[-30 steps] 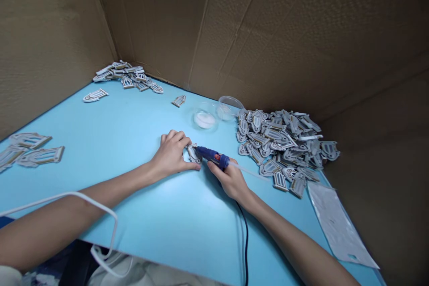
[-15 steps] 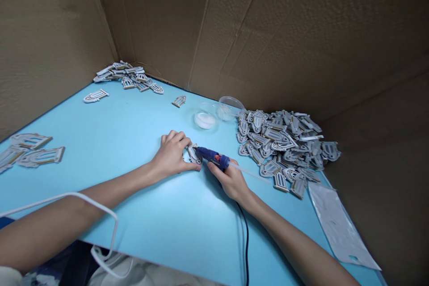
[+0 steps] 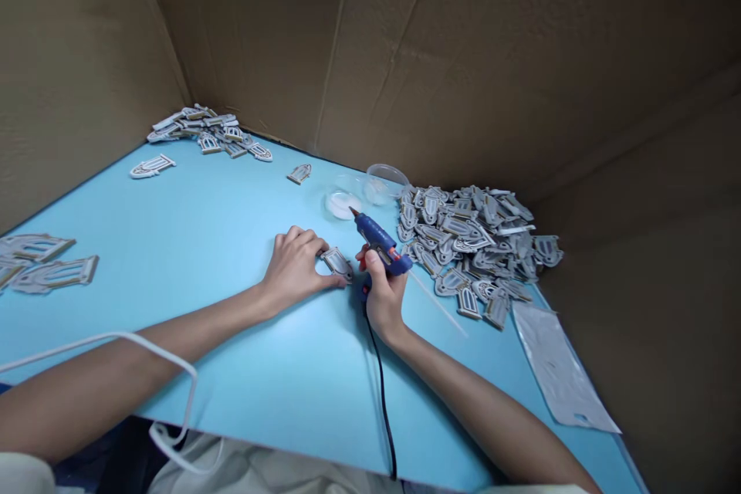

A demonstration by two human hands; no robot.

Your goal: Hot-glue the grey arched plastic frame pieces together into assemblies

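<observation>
My left hand grips a small arched window-shaped piece between thumb and fingers, low over the blue table. In my right hand is a blue hot glue gun, its handle wrapped by my fingers. The gun's nozzle points up and to the left, apart from the piece. A clear glue stick sticks out of its back end, and a black cord runs down from the handle. Behind the nozzle sits a small clear dish with something white in it.
A big heap of similar arched pieces lies to the right, a smaller heap at the far left corner. More pieces rest at the left edge. A plastic bag lies on the right. Cardboard walls enclose the table; a white cable crosses my left forearm.
My right hand has lifted the glue gun off the piece and tilted its nozzle upward. My left hand still holds the piece in nearly the same spot. The view has shifted slightly.
</observation>
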